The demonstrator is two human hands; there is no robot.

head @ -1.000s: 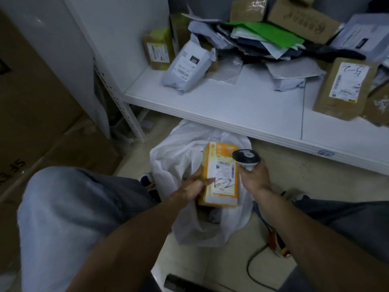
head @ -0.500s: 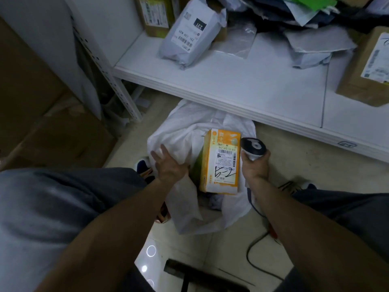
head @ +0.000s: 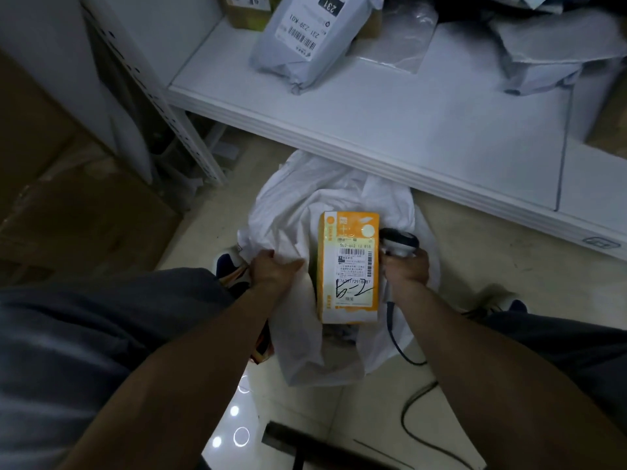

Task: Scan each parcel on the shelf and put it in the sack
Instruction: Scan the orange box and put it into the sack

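Gripping, left hand: the left hand [head: 274, 270] pinches a fold of the white sack [head: 291, 201] on the left side of its mouth, fingers curled into the cloth.
Right hand: the right hand [head: 405, 271] is wrapped round the handle of the scanner [head: 400, 244], whose head points toward the top of the frame. Whether any finger also touches the box cannot be told.
Orange box: the orange box [head: 349, 266] lies label-up at the centre of the frame, in the sack's mouth and between the two hands.
Long axis: it runs top to bottom of the frame, with the lower end over the dark opening of the sack.
Nearer hand: the right one, just beside the box's right edge; the left is near the other edge, with a fold of sack between.
Coming move: probably letting the box slide lower end first into the opening, which the left hand's pull on the rim should keep wide.
Shelf: a grey mailer [head: 305, 39] lies on the white shelf [head: 373, 113] at the upper middle of the frame, well apart from both hands.
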